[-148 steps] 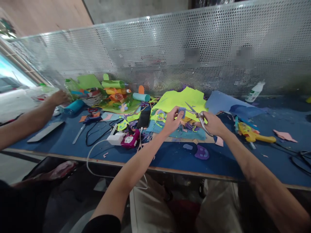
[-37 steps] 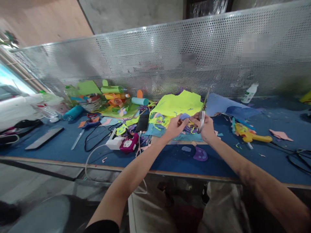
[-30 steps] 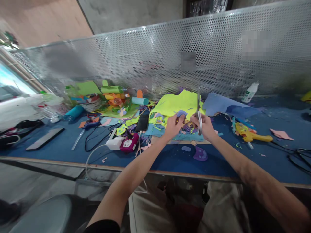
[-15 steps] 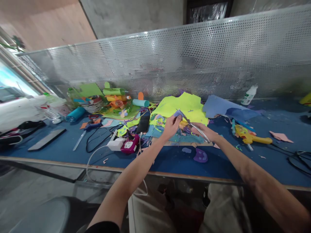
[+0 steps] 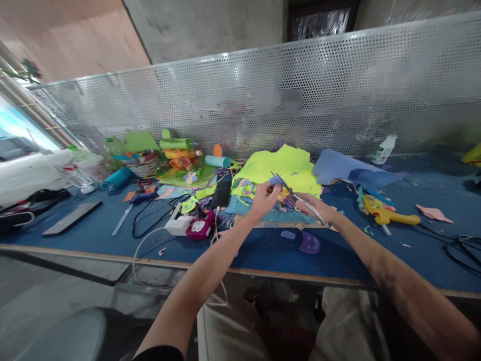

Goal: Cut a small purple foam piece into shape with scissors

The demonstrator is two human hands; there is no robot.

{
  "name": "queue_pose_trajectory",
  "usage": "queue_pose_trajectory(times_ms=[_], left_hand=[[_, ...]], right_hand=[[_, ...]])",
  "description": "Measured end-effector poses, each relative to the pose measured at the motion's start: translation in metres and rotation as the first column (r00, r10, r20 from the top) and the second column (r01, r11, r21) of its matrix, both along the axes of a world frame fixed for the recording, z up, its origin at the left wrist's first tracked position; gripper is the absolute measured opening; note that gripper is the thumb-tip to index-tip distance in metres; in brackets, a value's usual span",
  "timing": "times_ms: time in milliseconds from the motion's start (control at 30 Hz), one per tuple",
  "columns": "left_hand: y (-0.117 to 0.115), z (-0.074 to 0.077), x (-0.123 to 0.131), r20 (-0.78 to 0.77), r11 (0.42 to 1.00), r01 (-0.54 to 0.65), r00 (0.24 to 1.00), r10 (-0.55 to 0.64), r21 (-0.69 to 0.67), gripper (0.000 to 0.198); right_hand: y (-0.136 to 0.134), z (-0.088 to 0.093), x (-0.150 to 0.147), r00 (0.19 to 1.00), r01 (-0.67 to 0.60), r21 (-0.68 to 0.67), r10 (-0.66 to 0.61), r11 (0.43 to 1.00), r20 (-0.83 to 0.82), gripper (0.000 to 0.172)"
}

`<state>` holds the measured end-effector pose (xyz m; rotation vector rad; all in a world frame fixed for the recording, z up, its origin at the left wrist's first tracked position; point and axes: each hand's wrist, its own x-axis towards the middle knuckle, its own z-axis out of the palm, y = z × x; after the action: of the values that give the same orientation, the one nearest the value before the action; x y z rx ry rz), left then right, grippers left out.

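Behind our blue tabletop [image 5: 263,250] stands a perforated metal screen [image 5: 240,85]. With our left hand [image 5: 263,199] we pinch a small bluish-purple piece [image 5: 275,180] above the scraps [image 5: 288,202]; our right hand [image 5: 316,205] is clasped on the scissors [image 5: 288,189], blades at this piece. Beyond lies a yellow-green sheet [image 5: 270,163], and rightward a blue sheet [image 5: 332,165].

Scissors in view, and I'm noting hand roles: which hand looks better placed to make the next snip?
Probably the right hand: it grips the scissors by the handles, with the blades at the small blue piece. The left hand is occupied pinching that piece.
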<state>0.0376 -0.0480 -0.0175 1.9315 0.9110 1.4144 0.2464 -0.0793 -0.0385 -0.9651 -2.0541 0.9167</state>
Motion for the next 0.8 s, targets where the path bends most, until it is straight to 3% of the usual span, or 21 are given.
queue_pose_trajectory(times_ms=[133, 300, 433, 633, 800], left_hand=[[-0.003, 0.004, -0.002, 0.003, 0.999, -0.044, 0.999, 0.044, 0.019, 0.037], [-0.002, 0.005, -0.003, 0.091, 0.995, 0.082, 0.993, -0.076, -0.062, 0.041], [-0.002, 0.005, -0.002, 0.102, 0.983, 0.147, 0.985, -0.136, -0.110, 0.041], [0.004, 0.004, -0.002, 0.059, 0.980, 0.136, 0.990, -0.129, -0.142, 0.041], [0.006, -0.001, 0.000, 0.060, 0.993, 0.086, 0.995, -0.082, -0.078, 0.044]], right_hand=[[-0.003, -0.003, -0.004, 1.000, 0.006, -0.032, -0.007, 0.999, -0.024, 0.051], [-0.006, 0.002, -0.007, 0.999, 0.028, 0.045, -0.026, 0.999, -0.040, 0.053], [-0.006, 0.003, -0.007, 0.999, 0.023, 0.030, -0.021, 0.999, -0.045, 0.055], [-0.002, 0.000, -0.010, 0.993, 0.115, 0.016, -0.115, 0.993, -0.002, 0.058], [-0.003, 0.000, -0.019, 0.986, 0.165, -0.025, -0.165, 0.986, -0.022, 0.057]])
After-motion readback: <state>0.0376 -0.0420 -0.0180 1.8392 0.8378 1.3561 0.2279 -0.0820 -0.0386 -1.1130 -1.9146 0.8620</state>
